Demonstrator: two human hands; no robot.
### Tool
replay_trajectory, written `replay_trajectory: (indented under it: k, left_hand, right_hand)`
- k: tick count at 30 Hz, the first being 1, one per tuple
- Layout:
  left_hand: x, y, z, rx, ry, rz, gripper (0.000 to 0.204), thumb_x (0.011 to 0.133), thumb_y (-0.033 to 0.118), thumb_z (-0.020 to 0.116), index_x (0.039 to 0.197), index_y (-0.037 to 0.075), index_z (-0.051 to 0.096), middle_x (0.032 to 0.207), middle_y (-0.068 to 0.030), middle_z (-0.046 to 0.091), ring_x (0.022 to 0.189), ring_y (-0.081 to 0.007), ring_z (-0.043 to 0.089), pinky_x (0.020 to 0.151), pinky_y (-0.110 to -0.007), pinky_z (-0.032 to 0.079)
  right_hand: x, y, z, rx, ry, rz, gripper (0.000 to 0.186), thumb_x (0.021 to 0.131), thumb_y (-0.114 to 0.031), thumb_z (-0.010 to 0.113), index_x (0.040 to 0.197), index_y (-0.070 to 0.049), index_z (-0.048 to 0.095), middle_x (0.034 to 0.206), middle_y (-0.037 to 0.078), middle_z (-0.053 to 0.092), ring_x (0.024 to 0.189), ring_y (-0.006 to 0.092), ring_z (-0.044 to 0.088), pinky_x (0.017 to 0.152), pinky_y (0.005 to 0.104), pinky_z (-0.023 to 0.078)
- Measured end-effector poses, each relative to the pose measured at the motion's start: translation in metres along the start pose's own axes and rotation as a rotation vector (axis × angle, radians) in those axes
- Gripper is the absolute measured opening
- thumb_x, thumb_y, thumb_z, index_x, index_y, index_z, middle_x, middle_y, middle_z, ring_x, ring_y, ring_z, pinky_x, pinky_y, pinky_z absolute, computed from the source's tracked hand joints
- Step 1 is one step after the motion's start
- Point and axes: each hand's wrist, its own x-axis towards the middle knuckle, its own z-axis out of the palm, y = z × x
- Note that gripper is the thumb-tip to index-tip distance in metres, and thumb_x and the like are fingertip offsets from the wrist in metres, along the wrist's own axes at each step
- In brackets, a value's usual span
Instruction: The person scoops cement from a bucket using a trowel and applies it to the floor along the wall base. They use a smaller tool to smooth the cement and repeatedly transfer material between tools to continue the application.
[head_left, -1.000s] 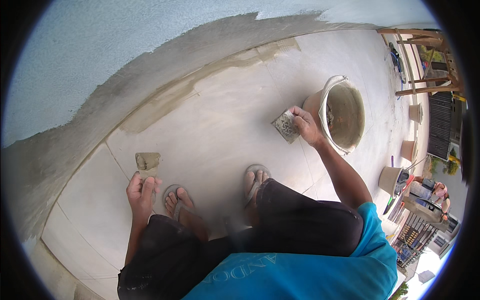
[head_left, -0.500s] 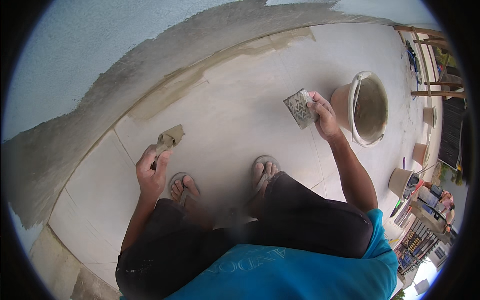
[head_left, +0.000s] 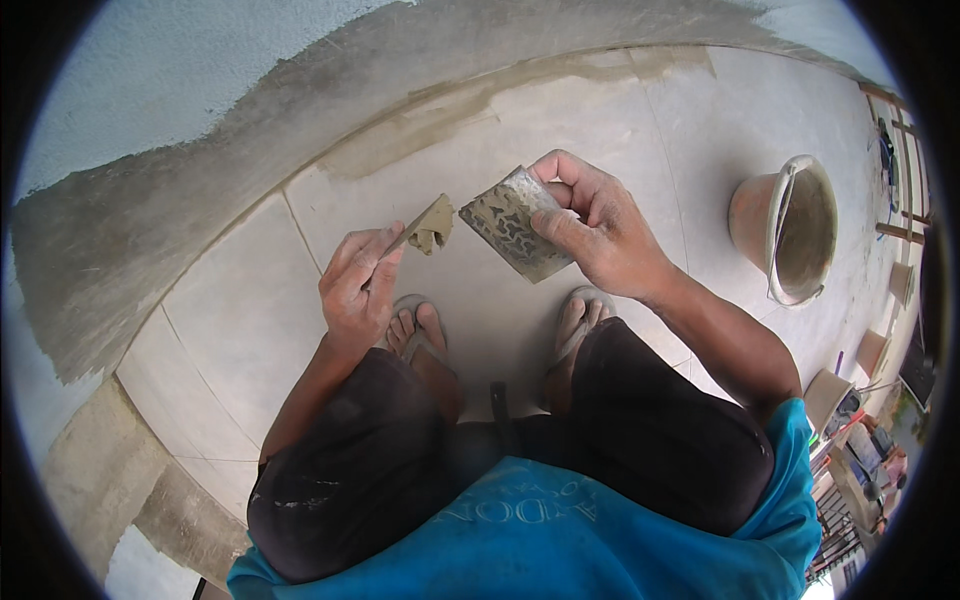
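My left hand (head_left: 358,285) is closed round a thin flat scraper (head_left: 408,234), seen nearly edge-on. A lump of grey-brown mortar (head_left: 432,230) clings to its end. Between the thumb and fingers of my right hand (head_left: 608,230) is a flat, roughly square scraper blade (head_left: 512,226), its upper face smeared with patchy mortar. The two tools are held up in front of me with a small gap between them, the mortar lump beside the blade's left corner. Dusty white residue coats my fingers.
A bucket (head_left: 752,212) with a pale rim and some grey mix stands to the right. Ahead runs a wall (head_left: 250,130) with a grey lower band; damp mortar streaks (head_left: 420,145) follow its foot. My sandalled feet (head_left: 425,335) are on pale floor tiles. More buckets (head_left: 830,395) lie farther right.
Both hands have come closer together, bringing the scraper and the blade almost tip to edge. The scraper has turned from face-on to edge-on. The bucket now appears farther right as the view shifted.
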Motion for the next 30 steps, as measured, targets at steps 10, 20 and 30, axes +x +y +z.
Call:
replay_trajectory:
  k: [10, 20, 30]
  left_hand:
    - [0.001, 0.001, -0.003, 0.059, -0.028, 0.002, 0.027, 0.088, -0.006, 0.063, 0.114, -0.007, 0.067, 0.097, -0.0171, 0.066, 0.082, -0.0219, 0.063, 0.071, -0.029, 0.05]
    - [0.005, -0.011, -0.003, 0.149, 0.023, 0.084, 0.041, 0.076, -0.011, 0.064, 0.115, 0.002, 0.069, 0.09, -0.0108, 0.064, 0.077, -0.0248, 0.061, 0.068, -0.034, 0.05]
    - [-0.013, -0.027, -0.009, -0.175, -0.11, -0.571, 0.014, 0.096, 0.009, 0.058, 0.097, -0.003, 0.066, 0.085, -0.0066, 0.063, 0.07, -0.0145, 0.056, 0.064, -0.028, 0.046]
  right_hand:
    - [0.006, -0.004, 0.026, 0.26, -0.029, 0.032, 0.02, 0.09, -0.003, 0.053, 0.11, -0.001, 0.052, 0.093, 0.006, 0.067, 0.083, 0.0072, 0.062, 0.076, 0.0239, 0.049]
    - [0.009, 0.0, 0.033, 0.43, -0.062, 0.058, 0.022, 0.09, -0.005, 0.054, 0.113, -0.002, 0.054, 0.1, 0.006, 0.068, 0.086, 0.0084, 0.061, 0.076, 0.0245, 0.048]
    - [0.018, 0.023, -0.034, 0.492, 0.338, 0.046, 0.033, 0.09, -0.011, 0.061, 0.122, -0.001, 0.056, 0.108, 0.007, 0.067, 0.098, 0.0138, 0.063, 0.088, 0.0303, 0.05]
